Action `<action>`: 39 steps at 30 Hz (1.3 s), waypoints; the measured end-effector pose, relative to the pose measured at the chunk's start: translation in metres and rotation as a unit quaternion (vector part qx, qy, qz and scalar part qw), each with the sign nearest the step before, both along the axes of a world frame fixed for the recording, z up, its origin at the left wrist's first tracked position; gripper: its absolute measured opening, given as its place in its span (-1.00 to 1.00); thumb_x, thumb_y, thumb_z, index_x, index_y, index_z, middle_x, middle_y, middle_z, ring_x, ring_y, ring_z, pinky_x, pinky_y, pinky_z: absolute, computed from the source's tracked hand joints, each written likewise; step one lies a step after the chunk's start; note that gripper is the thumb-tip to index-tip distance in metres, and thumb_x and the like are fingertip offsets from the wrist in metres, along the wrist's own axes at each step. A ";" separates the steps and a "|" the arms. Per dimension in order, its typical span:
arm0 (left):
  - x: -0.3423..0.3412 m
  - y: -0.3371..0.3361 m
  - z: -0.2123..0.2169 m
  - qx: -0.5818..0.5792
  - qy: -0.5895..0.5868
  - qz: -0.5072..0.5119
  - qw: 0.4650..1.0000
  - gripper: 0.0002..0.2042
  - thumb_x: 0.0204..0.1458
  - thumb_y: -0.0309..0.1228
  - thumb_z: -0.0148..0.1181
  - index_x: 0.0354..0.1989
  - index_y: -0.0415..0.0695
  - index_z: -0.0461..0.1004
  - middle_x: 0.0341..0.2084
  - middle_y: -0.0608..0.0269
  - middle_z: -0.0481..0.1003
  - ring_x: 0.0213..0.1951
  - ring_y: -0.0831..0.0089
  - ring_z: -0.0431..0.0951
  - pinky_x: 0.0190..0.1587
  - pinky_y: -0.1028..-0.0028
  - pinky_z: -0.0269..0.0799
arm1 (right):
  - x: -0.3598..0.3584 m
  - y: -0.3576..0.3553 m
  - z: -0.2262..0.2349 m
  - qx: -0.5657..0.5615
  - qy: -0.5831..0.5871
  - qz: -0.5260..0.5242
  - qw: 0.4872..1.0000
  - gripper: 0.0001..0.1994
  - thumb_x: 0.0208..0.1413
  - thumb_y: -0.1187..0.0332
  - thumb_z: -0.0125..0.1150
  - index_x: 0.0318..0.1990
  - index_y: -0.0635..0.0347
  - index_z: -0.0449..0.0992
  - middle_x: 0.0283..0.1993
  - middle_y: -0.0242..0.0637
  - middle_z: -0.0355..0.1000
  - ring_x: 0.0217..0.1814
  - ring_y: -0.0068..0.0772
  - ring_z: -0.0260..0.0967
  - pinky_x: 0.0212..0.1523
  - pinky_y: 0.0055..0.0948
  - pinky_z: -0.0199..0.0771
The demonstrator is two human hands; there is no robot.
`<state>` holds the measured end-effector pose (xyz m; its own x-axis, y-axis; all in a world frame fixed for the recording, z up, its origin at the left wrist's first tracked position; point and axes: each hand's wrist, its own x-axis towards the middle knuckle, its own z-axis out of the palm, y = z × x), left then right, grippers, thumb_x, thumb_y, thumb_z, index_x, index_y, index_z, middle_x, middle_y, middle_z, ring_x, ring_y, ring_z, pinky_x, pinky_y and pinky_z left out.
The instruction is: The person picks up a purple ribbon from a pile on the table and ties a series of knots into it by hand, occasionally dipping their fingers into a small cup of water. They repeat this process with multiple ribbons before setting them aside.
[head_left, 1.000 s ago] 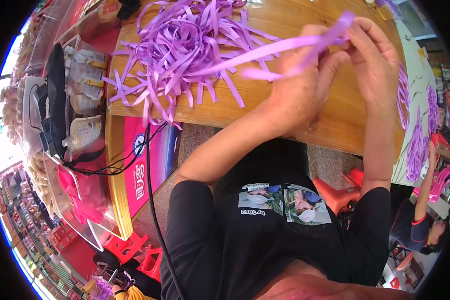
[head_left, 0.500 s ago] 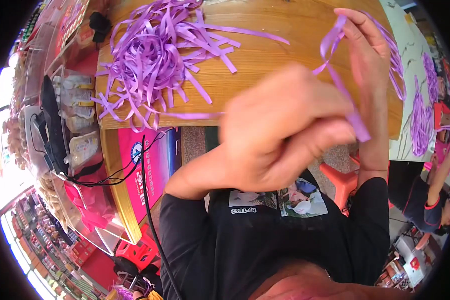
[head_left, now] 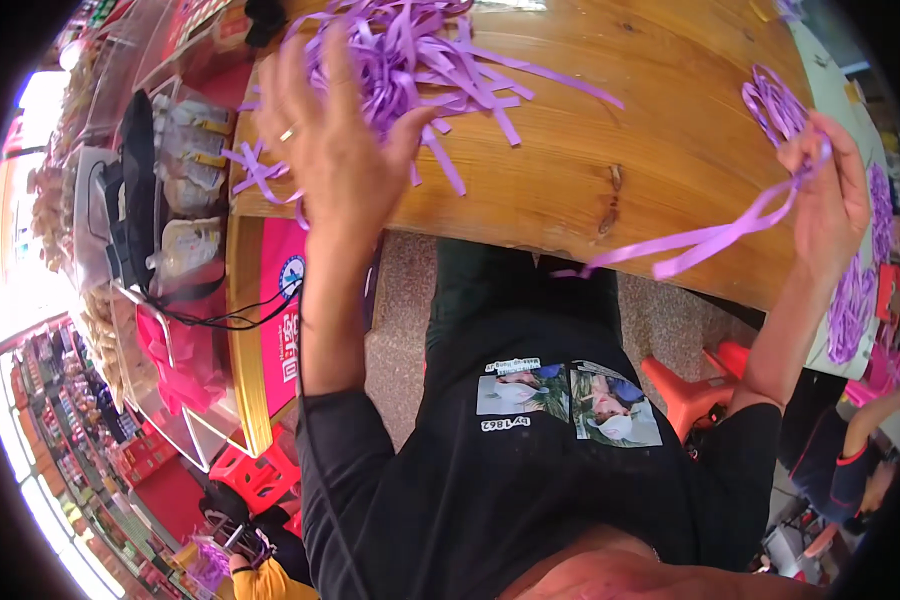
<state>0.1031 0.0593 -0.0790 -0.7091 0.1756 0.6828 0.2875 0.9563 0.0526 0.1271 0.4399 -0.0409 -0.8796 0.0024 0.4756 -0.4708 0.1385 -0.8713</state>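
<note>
A tangled heap of purple ribbon strips (head_left: 395, 75) lies at the far left of the wooden table. My left hand (head_left: 335, 150), wearing a ring, reaches over the heap's near side with its fingers spread; whether the fingertips touch the strips I cannot tell. Out at the right side of the table, my right hand (head_left: 828, 190) pinches a purple ribbon (head_left: 715, 240), whose two loose ends hang toward me past the table edge. Just beyond that hand sits a looped bundle of purple ribbon (head_left: 773, 103), partly hidden by its fingers.
The wooden table (head_left: 570, 170) spans the front. Several packaged bottles (head_left: 192, 180) and a black cable (head_left: 240, 318) are at its left. A white marble-patterned table (head_left: 838, 110) with more purple ribbon bundles (head_left: 852, 310) stands right, near another person (head_left: 840, 470). An orange stool (head_left: 685, 395) is below.
My left hand has left the ribbon near my right hand and moved to the heap, opening its fingers. My right hand has shifted right and lower, still holding the ribbon.
</note>
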 end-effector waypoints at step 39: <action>-0.049 0.089 0.022 0.566 -0.431 -0.277 0.646 -0.74 0.10 -0.23 0.14 -0.28 -0.23 0.47 -0.59 0.45 0.36 -0.60 0.75 0.26 -0.56 0.72 0.19 | -0.078 -0.095 0.029 0.346 0.043 0.097 0.932 -0.77 0.02 0.40 0.23 -0.16 0.26 0.49 -0.32 -0.22 0.49 -0.28 -0.32 0.47 -0.31 -0.46 0.41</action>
